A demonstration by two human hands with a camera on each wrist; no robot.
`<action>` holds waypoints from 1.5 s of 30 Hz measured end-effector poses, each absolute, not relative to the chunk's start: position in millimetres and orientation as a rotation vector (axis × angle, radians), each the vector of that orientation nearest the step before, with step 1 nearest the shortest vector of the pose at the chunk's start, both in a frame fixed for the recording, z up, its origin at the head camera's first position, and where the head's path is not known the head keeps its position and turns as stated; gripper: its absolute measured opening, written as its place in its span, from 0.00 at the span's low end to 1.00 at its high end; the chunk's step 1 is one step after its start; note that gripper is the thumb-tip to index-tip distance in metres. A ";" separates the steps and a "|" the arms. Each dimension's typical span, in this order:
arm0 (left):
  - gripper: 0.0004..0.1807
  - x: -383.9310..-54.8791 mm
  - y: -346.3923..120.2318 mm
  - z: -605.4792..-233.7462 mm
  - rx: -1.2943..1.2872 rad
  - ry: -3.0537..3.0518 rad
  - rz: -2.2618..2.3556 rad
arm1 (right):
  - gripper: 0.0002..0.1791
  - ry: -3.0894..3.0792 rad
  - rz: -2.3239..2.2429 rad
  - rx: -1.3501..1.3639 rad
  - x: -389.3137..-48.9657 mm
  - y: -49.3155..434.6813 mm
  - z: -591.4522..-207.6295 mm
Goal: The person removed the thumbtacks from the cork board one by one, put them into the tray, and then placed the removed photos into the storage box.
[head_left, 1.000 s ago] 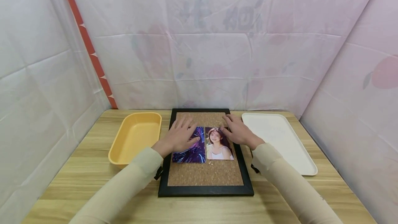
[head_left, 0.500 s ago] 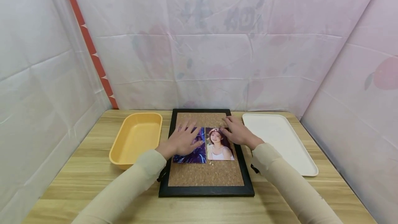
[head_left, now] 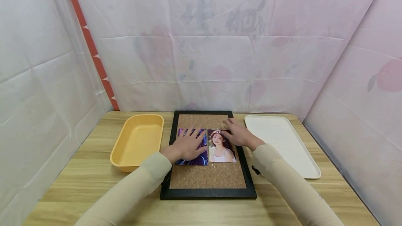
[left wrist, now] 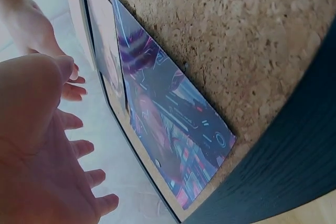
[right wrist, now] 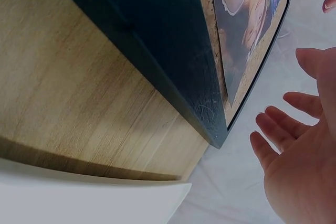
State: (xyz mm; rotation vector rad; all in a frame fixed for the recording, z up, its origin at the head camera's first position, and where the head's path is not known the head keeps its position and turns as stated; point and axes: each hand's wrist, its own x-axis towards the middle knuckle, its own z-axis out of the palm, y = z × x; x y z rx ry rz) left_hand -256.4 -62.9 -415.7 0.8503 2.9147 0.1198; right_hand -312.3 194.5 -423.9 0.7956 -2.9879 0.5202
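Note:
A cork board [head_left: 207, 179] in a black frame lies on the wooden table, with two prints side by side on it. My left hand [head_left: 187, 146], fingers spread and straight, is over the dark purple-blue print [head_left: 196, 161] and covers much of it. In the left wrist view that hand shows a gap to the print, with nothing in its grasp. To the right lies a portrait photo [head_left: 222, 153]. My right hand [head_left: 240, 134] hovers over its upper right corner and the frame's right side. Its fingers are loosely bent and hold nothing. A small pale dot [left wrist: 158, 163] shows on the purple-blue print.
A yellow plastic tray [head_left: 136, 116] stands left of the board. At the right is a shallow white tray [head_left: 282, 142]. Pale patterned cloth [head_left: 213, 58] hangs behind the table and along both sides. Small light specks [head_left: 213, 165] lie on the cork below the prints.
My left hand has shifted a little right and nearer to me, so the upper edge of the purple-blue print now shows. The right hand, board and prints stay nearly where they were.

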 end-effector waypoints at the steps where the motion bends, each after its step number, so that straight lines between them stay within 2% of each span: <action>1: 0.38 -256.7 -62.3 -416.7 0.854 2.908 0.124 | 0.32 -2.991 0.521 0.797 -312.6 194.4 -424.5; 45: 0.41 -258.7 -47.6 -432.7 0.913 2.739 0.105 | 0.23 -3.029 0.559 0.894 -325.7 186.2 -433.8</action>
